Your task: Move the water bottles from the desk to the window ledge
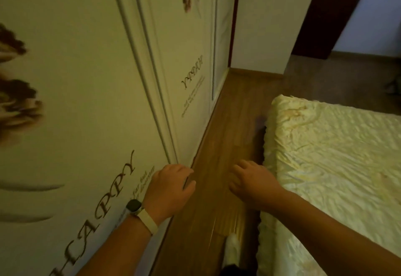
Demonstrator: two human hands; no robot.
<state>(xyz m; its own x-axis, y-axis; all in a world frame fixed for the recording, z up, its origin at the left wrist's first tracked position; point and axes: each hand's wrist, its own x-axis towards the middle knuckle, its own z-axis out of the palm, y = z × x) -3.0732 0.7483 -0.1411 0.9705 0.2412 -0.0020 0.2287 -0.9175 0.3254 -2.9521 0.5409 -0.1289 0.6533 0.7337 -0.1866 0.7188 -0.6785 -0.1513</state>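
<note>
No water bottle, desk or window ledge shows in the head view. My left hand [171, 189] hangs low in front of me, fingers loosely curled, holding nothing, with a watch on a pale strap at the wrist. My right hand [249, 183] is level with it, a little to the right, fingers spread downward and empty. Both hands hover over a narrow strip of wooden floor [230, 124].
A white wardrobe [97, 80] with printed lettering and flower motifs runs along the left. A bed with a pale yellow quilted cover [329, 156] fills the right. The floor strip between them leads to a white wall corner [267, 26] and a dark doorway [321, 15].
</note>
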